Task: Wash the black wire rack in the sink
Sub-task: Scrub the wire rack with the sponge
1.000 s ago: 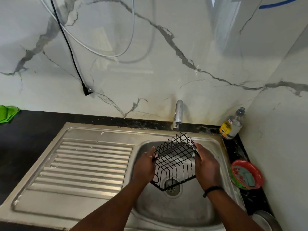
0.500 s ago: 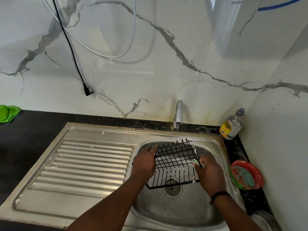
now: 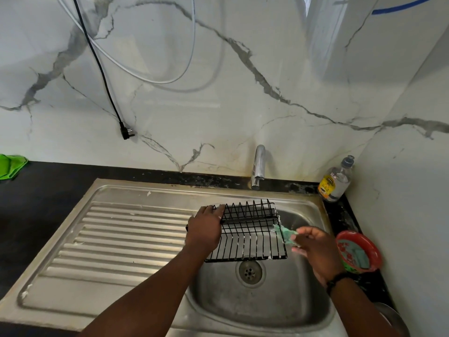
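Note:
The black wire rack [image 3: 250, 235] hangs level over the steel sink [image 3: 267, 310], above the drain. My left hand [image 3: 206, 231] grips the rack's left end, fingers curled over its upper rail. My right hand [image 3: 315, 249] pinches a green scrubber [image 3: 286, 233] against the rack's right edge. White suds cling to the rack's right and lower wires. The tap [image 3: 258, 166] stands behind the basin; no water shows from it.
A ribbed drainboard [image 3: 126, 239] lies left of the basin. A soap bottle [image 3: 336, 181] stands in the back right corner. A red bowl [image 3: 358, 251] holding something green sits right of the sink. A green cloth [image 3: 9, 165] lies far left. Cables hang on the marble wall.
The rack has turned from a tilted, corner-down pose to lying level. My right hand has moved off the rack's right end, and the green scrubber now shows at that edge.

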